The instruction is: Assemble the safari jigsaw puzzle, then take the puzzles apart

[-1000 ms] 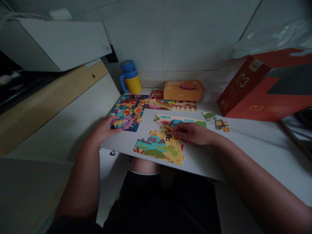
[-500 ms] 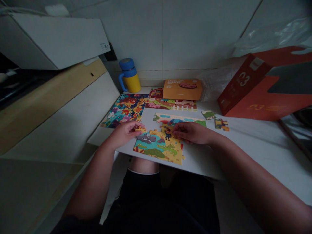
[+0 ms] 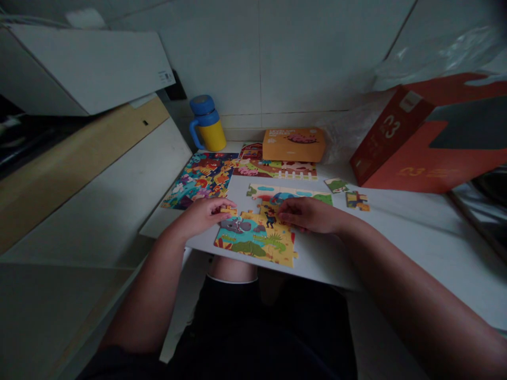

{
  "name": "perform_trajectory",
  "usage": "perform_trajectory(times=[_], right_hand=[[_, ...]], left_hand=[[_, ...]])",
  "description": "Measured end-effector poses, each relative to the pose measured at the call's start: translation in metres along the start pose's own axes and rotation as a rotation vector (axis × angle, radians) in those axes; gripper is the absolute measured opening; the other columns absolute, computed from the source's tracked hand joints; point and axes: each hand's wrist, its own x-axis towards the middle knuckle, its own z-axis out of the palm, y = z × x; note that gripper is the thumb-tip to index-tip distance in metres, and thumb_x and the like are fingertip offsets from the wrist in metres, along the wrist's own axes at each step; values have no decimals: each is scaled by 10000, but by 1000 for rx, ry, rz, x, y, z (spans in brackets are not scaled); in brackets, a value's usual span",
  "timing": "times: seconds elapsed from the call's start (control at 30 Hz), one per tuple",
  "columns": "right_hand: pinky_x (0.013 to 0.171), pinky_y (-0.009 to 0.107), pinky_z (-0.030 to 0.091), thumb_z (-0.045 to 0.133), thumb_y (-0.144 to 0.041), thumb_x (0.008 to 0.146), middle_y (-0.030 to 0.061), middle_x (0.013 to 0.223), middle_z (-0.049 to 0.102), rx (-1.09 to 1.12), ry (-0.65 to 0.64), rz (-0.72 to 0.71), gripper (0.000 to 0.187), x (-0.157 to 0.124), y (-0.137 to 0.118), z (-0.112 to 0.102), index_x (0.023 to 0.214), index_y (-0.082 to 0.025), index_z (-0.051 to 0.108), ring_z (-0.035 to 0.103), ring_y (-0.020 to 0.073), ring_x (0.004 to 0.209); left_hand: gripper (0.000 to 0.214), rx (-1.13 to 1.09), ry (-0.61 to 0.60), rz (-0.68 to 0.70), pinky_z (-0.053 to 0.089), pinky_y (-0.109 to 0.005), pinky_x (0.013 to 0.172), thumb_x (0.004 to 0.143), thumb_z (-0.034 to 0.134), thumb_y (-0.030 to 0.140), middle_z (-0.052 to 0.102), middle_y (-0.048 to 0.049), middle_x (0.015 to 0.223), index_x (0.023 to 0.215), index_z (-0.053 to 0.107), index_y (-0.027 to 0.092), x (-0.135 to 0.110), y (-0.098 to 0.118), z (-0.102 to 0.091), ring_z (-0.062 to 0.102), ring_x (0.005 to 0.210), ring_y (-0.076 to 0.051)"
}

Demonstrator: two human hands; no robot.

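A partly joined jigsaw puzzle [image 3: 253,240] with a hippo, a pond and yellow ground lies at the table's front edge. My left hand [image 3: 201,216] is closed in a pinch on a yellow puzzle piece [image 3: 228,211] at the puzzle's upper left corner, above the hippo. I cannot tell whether that piece is locked in. My right hand [image 3: 309,214] is closed, its curled fingers at the puzzle's upper right side beside a small dark-clothed figure; some fingertips are hidden. Behind it lies a joined strip [image 3: 295,191] of sky and green pieces.
Two loose pieces, one green [image 3: 336,185] and one yellow [image 3: 357,201], lie at the right. Behind stand a blue-yellow mug [image 3: 214,132], an orange puzzle box [image 3: 293,145] and a big red box [image 3: 415,153]. Two colourful puzzle pictures lie behind, one on the left [image 3: 202,179].
The view has shifted slightly. My left hand, still pinching the yellow piece, has come slightly right relative to the puzzle. My right hand stays at the puzzle's right side.
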Motion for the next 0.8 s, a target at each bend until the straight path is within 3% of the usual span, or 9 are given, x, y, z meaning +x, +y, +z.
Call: perform_trajectory(times=[0.27, 0.43, 0.6, 0.8], right_hand=[[542, 275, 392, 536, -686, 990, 4, 730, 621, 25, -14, 14, 504, 0, 2, 0, 1135, -226, 681, 525, 138, 572], [576, 287, 416, 542, -694, 982, 11, 775, 643, 27, -3, -6, 495, 0, 1, 0, 1106, -233, 673, 544, 143, 591], [558, 281, 388, 549, -682, 981, 16, 780, 649, 32, -16, 10, 493, -1, 0, 0, 1132, -229, 674, 529, 139, 585], [562, 286, 407, 540, -662, 996, 7, 760, 629, 13, -11, -11, 473, -2, -1, 0, 1117, -227, 682, 534, 141, 586]], left_hand=[[372, 94, -6, 26, 549, -379, 1053, 962, 650, 394, 775, -37, 1300, 1301, 745, 273, 0, -2, -4, 730, 1162, -239], [388, 69, -6, 47, 534, -389, 1068, 960, 654, 398, 754, -25, 1347, 1328, 733, 301, 4, -4, 2, 709, 1213, -254], [393, 8, 5, 40, 554, -391, 1004, 918, 719, 363, 767, -40, 1289, 1306, 724, 299, 6, -7, 8, 719, 1132, -253], [332, 113, 62, 128, 479, -441, 1118, 875, 795, 359, 731, -57, 1257, 1196, 759, 284, 6, -5, 12, 646, 1230, -269]])
